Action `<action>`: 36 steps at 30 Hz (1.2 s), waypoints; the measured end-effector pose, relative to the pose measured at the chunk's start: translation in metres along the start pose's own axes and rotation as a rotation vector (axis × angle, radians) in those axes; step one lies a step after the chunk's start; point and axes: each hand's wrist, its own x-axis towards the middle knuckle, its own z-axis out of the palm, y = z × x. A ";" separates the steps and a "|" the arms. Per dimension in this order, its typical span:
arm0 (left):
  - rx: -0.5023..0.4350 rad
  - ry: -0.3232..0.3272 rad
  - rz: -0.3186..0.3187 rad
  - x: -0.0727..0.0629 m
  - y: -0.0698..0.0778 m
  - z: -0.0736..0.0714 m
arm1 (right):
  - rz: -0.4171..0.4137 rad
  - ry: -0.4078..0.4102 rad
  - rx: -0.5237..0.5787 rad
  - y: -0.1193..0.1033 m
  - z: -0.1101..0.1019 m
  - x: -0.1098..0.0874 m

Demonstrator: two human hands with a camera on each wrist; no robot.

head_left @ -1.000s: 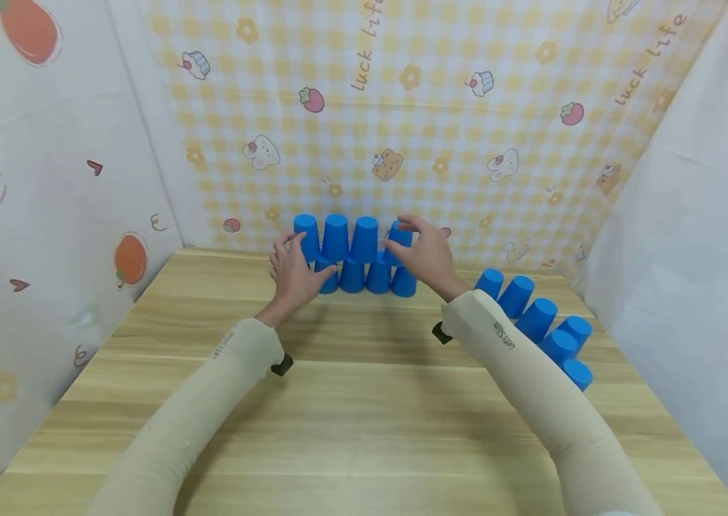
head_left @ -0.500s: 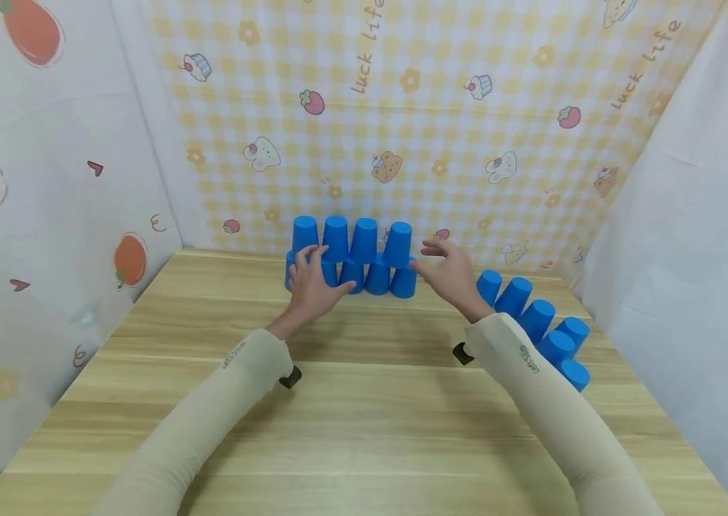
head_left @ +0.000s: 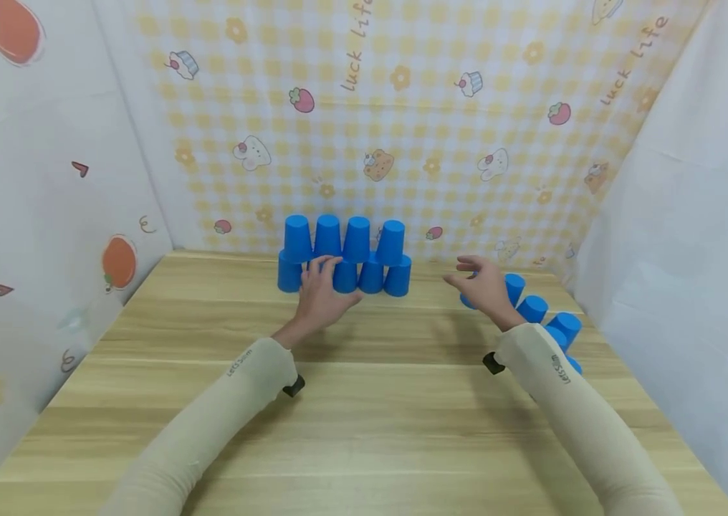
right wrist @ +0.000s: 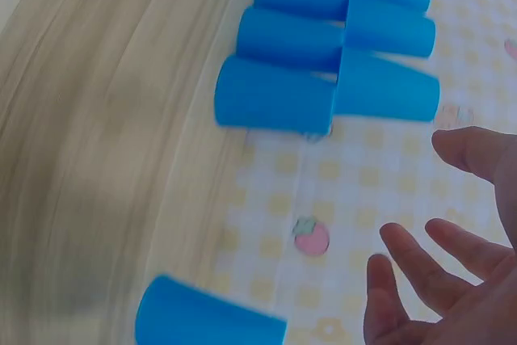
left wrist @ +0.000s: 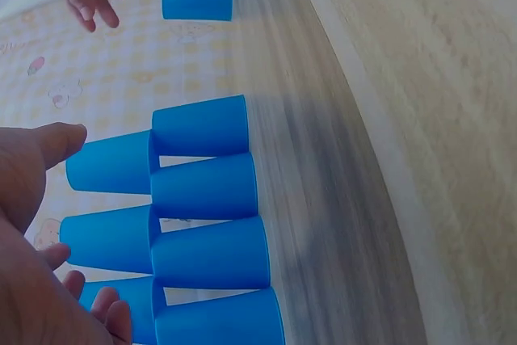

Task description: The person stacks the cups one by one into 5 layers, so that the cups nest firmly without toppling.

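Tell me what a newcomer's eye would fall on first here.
Most likely the stack of blue cups, two rows high, at the back of the wooden table before a yellow checked cloth. Next might come the person's two hands: the left grip in front of the stack, the right grip off to its right, holding nothing. More blue cups stand near the table's right edge.

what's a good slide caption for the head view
Left grip before a two-tier stack of inverted blue cups, right grip near more blue cups.
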 end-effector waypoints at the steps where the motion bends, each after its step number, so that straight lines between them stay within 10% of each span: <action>1: -0.003 -0.006 0.003 -0.001 0.001 0.001 | 0.003 0.006 -0.012 0.003 -0.003 -0.001; 18: -0.051 -0.175 -0.044 -0.005 0.008 0.010 | 0.148 -0.052 -0.121 0.041 -0.068 -0.017; 36: -0.174 -0.279 -0.057 -0.017 0.026 0.021 | 0.231 -0.090 -0.247 0.066 -0.093 -0.034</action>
